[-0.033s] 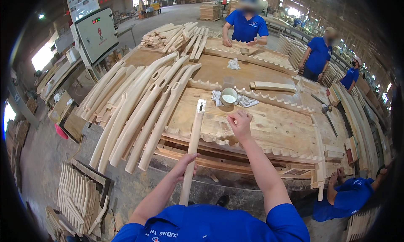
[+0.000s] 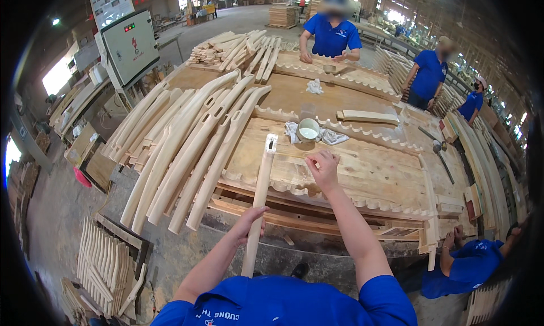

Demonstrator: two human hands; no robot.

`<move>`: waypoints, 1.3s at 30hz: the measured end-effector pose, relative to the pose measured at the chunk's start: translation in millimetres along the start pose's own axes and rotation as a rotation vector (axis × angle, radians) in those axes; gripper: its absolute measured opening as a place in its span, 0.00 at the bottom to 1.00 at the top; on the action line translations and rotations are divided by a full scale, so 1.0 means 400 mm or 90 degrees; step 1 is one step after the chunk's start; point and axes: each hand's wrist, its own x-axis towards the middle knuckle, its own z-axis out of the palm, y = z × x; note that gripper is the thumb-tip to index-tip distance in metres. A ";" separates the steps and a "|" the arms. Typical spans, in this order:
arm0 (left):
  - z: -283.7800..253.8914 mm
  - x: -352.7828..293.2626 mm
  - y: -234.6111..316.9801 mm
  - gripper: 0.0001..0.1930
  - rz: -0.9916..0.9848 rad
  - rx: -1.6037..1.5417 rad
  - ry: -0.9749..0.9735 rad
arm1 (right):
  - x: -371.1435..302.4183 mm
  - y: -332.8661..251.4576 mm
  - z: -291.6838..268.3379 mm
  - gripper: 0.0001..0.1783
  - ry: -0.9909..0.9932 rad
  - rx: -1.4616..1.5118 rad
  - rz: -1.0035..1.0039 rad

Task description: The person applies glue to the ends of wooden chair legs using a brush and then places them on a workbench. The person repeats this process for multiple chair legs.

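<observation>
My left hand (image 2: 248, 223) is wrapped round a long pale wooden chair-leg-like piece (image 2: 263, 181), held tilted with its far end raised over the table edge. That end carries a dark slot and some white around it. To the right of the slot, my right hand (image 2: 323, 167) is closed in a pinch. A thin pale stick (image 2: 290, 155) seems to run from its fingertips toward the slotted end; its tip is too small to make out. Beyond stands a round cup (image 2: 308, 129) of white liquid, with white rags (image 2: 332, 137) beside it.
Long shaped wooden pieces (image 2: 212, 133) are heaped at the left of the wooden table (image 2: 362, 167). Scalloped wooden strips (image 2: 371, 135) cross it. A hammer-like tool (image 2: 437, 147) lies at the right. Co-workers (image 2: 333, 37) stand around, one (image 2: 467, 266) close on my right.
</observation>
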 end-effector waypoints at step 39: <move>0.035 0.012 -0.015 0.21 0.059 0.091 0.074 | 0.246 -0.129 -0.099 0.01 -0.134 -0.317 -0.275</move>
